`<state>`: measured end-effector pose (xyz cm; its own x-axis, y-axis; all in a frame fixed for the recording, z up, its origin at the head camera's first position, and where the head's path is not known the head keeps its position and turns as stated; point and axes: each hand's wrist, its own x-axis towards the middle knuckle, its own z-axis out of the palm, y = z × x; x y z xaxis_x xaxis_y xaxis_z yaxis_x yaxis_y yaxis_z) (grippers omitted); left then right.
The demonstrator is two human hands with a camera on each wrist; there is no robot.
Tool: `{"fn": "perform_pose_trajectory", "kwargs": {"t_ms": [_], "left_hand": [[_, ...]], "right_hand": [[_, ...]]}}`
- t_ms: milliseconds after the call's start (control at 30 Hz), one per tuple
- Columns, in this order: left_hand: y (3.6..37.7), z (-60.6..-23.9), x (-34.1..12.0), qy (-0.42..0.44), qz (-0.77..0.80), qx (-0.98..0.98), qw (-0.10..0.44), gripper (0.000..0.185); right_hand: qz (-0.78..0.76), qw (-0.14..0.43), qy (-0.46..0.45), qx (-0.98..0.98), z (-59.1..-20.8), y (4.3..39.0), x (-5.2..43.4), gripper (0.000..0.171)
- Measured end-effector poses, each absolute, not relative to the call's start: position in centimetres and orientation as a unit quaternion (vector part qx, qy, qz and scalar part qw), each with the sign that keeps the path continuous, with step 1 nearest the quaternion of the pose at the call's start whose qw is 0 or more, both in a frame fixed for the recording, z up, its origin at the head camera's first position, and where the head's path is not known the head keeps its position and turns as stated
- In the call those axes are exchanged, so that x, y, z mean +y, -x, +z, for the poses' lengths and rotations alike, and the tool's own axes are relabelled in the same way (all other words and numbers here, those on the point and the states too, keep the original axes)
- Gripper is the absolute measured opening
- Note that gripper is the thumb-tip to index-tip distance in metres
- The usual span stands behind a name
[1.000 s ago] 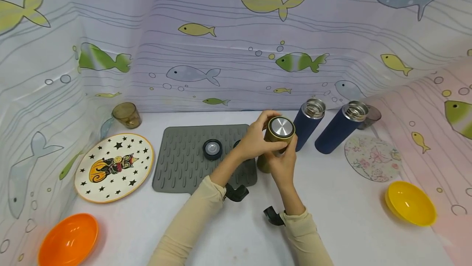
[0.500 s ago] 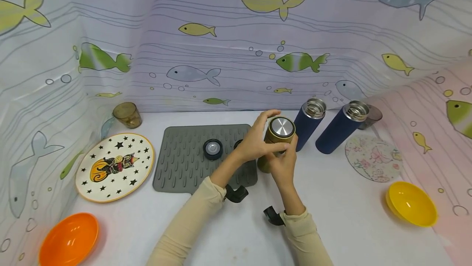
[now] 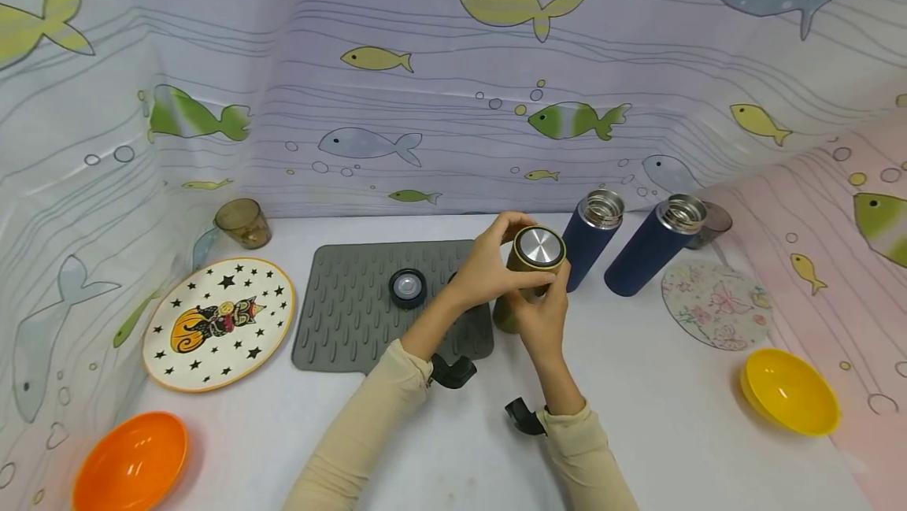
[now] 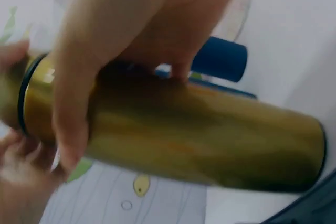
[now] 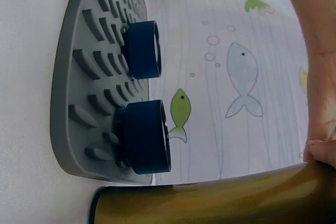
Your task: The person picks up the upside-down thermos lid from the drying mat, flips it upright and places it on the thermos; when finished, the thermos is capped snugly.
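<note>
Both hands grip a gold vacuum flask (image 3: 505, 316), upright at the right edge of the grey mat. My left hand (image 3: 490, 268) holds the lid (image 3: 540, 246) at the top, thumb on the near side and fingers on the far side. Just below it, my right hand (image 3: 542, 312) is wrapped round the flask's body. In the left wrist view a dark ring marks the joint of lid and body, with the right hand (image 4: 142, 19) across the gold wall. The right wrist view shows the flask's lower part (image 5: 210, 203) along the bottom edge.
Two lidless dark blue flasks (image 3: 594, 239) (image 3: 650, 251) stand to the right. Two dark blue lids (image 5: 143, 50) (image 5: 144, 136) lie on the ridged mat (image 3: 340, 306). Around are a cat plate (image 3: 234, 365), an orange bowl (image 3: 135, 456), a yellow bowl (image 3: 790, 393), a floral round (image 3: 716, 306) and brown cups (image 3: 243, 222) (image 3: 716, 221).
</note>
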<state>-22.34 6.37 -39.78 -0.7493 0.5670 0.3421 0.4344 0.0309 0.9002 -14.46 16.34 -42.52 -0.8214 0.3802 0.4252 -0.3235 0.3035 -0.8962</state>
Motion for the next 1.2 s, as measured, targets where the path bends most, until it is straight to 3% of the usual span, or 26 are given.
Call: {"fn": "perform_pose_trajectory", "kwargs": {"t_ms": [133,300,533,700,800,900,1033,1100,1200], "left_hand": [[22.43,-39.54,5.98,-0.362,0.611,0.7,0.075,0.071],[22.38,-39.36,6.18,-0.357,0.568,0.74,0.052,0.077],[22.59,-39.34,6.1,-0.367,0.574,0.729,0.07,0.081],[22.88,-39.39,6.15,-0.377,0.593,0.707,0.08,0.077],[22.91,-39.51,6.11,-0.371,0.608,0.695,0.098,0.086],[22.74,-39.62,6.22,-0.362,0.587,0.72,0.083,0.091],[22.81,-39.75,6.1,-0.371,0.601,0.702,0.094,0.081],[22.83,-39.68,6.0,-0.372,0.611,0.689,0.116,0.084],[22.62,-39.52,6.14,-0.354,0.594,0.715,0.104,0.087]], "right_hand": [[0.593,0.3,0.017,-0.747,-42.53,14.5,16.21,0.071],[0.592,0.298,0.014,-0.749,-42.5,14.54,16.28,0.07],[0.596,0.293,0.013,-0.748,-42.58,14.46,16.47,0.07],[0.596,0.294,0.013,-0.747,-42.6,14.4,16.48,0.07],[0.599,0.294,0.014,-0.745,-42.59,14.41,16.42,0.07],[0.599,0.297,0.011,-0.743,-42.59,14.43,16.42,0.069],[0.601,0.295,0.011,-0.743,-42.57,14.46,16.4,0.07],[0.601,0.294,0.015,-0.743,-42.55,14.45,16.37,0.071],[0.597,0.297,0.014,-0.745,-42.52,14.47,16.34,0.069]]}}
